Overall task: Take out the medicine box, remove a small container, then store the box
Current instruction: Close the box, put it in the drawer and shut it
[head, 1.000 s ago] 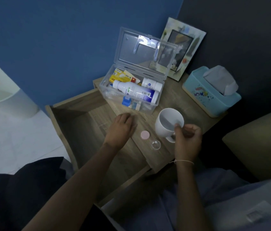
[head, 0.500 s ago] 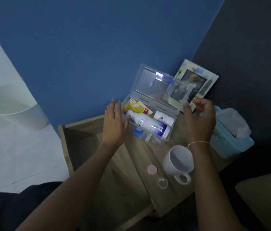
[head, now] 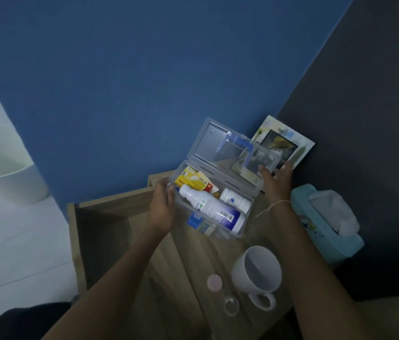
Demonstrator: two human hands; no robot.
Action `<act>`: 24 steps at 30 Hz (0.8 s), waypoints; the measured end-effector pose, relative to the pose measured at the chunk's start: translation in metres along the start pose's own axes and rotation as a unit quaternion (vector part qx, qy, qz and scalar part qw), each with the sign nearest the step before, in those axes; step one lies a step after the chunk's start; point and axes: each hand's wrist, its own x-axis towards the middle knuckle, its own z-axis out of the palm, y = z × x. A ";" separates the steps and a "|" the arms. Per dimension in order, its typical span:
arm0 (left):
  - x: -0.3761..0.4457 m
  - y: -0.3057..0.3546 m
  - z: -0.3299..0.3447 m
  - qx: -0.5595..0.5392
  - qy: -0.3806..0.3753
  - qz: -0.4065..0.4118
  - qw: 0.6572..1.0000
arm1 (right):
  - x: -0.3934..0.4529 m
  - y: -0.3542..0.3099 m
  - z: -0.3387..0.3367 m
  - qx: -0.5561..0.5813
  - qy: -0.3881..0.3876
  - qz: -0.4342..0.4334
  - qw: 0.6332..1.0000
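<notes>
Hands [head: 161,207] [head: 275,182] clasp open medicine box [head: 212,207] ends.

White mug [head: 257,272], tissue box [head: 321,231], photo frame [head: 282,141]

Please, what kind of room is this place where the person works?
Probably a bedroom corner at home, though no bed is clearly visible. A small wooden bedside table stands against the blue wall, carrying a picture frame, a tissue box, a white mug and the open medicine box.
</notes>
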 end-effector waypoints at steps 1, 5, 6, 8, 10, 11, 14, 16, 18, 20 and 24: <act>0.003 -0.001 -0.002 -0.010 -0.007 -0.014 1.000 | 0.003 0.000 0.000 -0.001 -0.009 0.009 1.000; 0.012 -0.003 -0.014 -0.031 -0.023 -0.051 0.998 | 0.000 -0.008 -0.008 -0.010 -0.021 -0.040 0.999; 0.013 -0.004 -0.016 -0.033 -0.025 -0.048 0.998 | -0.006 -0.011 -0.013 -0.021 -0.029 -0.061 0.997; 0.015 -0.004 -0.019 -0.042 -0.031 -0.043 0.998 | -0.024 -0.015 -0.022 -0.061 -0.059 -0.106 0.991; 0.014 -0.002 -0.020 -0.040 -0.030 -0.050 0.998 | -0.044 -0.015 -0.030 -0.115 -0.089 -0.141 0.979; 0.014 -0.001 -0.020 -0.038 -0.027 -0.053 0.998 | -0.054 -0.013 -0.032 -0.143 -0.100 -0.150 0.973; 0.011 0.003 -0.020 -0.033 -0.018 -0.059 0.998 | -0.085 -0.006 -0.033 -0.214 -0.129 -0.168 0.954; 0.012 0.005 -0.020 -0.049 -0.008 -0.080 0.996 | -0.098 0.000 -0.031 -0.236 -0.170 -0.193 0.937; 0.013 0.007 -0.020 -0.075 0.006 -0.120 0.990 | -0.106 0.004 -0.032 -0.252 -0.206 -0.188 0.927; 0.014 0.012 -0.020 -0.085 0.016 -0.145 0.986 | -0.110 0.006 -0.034 -0.260 -0.224 -0.186 0.921; 0.017 0.026 -0.017 -0.111 0.035 -0.133 0.984 | -0.112 0.007 -0.037 -0.266 -0.254 -0.185 0.911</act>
